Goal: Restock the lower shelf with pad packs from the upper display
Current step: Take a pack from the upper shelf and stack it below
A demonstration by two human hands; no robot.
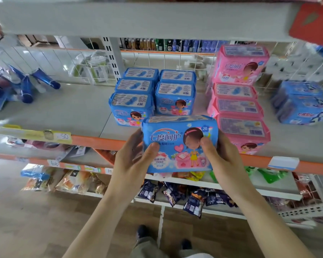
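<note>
The fingers behind the blue pack (179,144) are hidden; only the thumbs show on its face, so how deep the hold goes cannot be told. The top right corner is cut by a red sheet (313,21), and the goods behind the wire back are blurred. Price tags on the shelf (82,107) edge are mostly unreadable; 1 yellow tag (50,135) reads ".50".

The pack is held in the air just in front of the shelf's orange edge, its long axis running left to right, printed face toward the camera and slightly tilted up. The left hand (132,159) grips its left end, the right hand (222,155) its right end, both clamped on it with thumbs in front.

Its face reads "七度呵护" with a "20" in a circle and a cartoon girl. Behind it stand blue packs (153,94) of the same print, and to the right pink packs (239,94).
</note>
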